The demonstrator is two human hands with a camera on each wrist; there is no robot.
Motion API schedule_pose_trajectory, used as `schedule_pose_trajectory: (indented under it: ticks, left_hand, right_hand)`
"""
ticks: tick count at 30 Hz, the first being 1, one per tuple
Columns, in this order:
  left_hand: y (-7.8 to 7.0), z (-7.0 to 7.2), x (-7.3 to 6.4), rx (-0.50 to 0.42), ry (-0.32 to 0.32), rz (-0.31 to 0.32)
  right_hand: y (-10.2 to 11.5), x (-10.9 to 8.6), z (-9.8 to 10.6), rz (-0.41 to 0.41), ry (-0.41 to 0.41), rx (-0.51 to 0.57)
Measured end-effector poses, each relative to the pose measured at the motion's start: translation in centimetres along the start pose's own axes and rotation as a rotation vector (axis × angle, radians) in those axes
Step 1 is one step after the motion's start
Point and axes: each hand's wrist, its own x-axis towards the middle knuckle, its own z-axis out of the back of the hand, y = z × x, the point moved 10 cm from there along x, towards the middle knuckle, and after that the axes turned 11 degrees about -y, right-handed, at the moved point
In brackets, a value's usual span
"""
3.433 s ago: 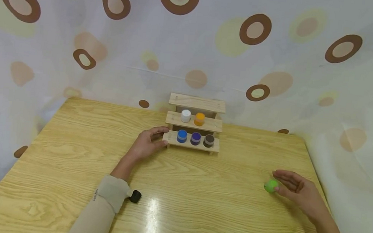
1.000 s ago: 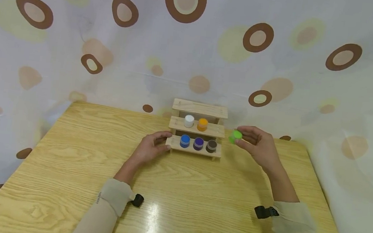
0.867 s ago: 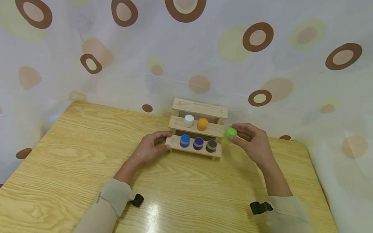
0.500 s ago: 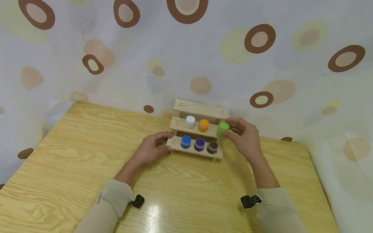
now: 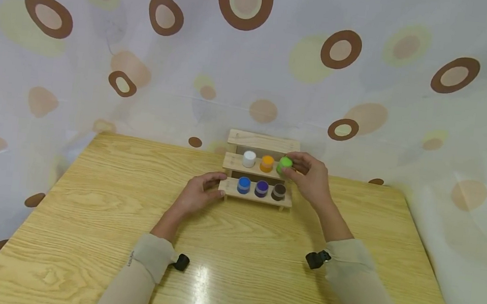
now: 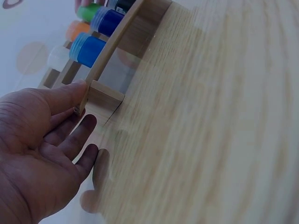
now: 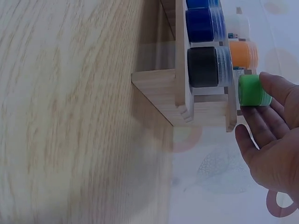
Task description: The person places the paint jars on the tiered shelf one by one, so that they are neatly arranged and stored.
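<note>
A three-step wooden rack (image 5: 264,141) stands at the back of the table and carries small paint jars. My left hand (image 5: 194,195) holds the left end of its lowest step, with the thumb (image 6: 70,95) on the edge and fingers behind. Between thumb and fingers, my right hand (image 5: 313,180) pinches a green paint jar (image 7: 251,90) at the right end of the middle step. Whether the jar's base rests fully on the wood cannot be told. Left of it are an orange jar (image 5: 266,163) and a white jar (image 5: 249,159).
On the lowest step sit a blue jar (image 5: 243,185), a purple-blue jar (image 5: 261,188) and a black-looking jar (image 5: 278,192). The wood-grain table (image 5: 233,250) spreads out in front. A patterned cloth (image 5: 168,65) hangs close behind the rack and along the sides.
My right hand has carried the green jar from the table's right side leftward to the middle step, beside the orange jar. My left hand keeps its place on the rack.
</note>
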Motion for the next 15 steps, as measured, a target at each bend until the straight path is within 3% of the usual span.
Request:
schedule_pose_trajectory:
  ticks: [7,15]
  left_hand:
    - [-0.09,0.13,0.09,0.009,-0.005,-0.007]
    - [-0.03,-0.11,0.09,0.000,0.002,-0.014]
  right_hand:
    - [-0.74,-0.03,-0.46,-0.028,0.016,-0.027]
    - [-0.54,-0.94,0.12,0.024,0.009,-0.029]
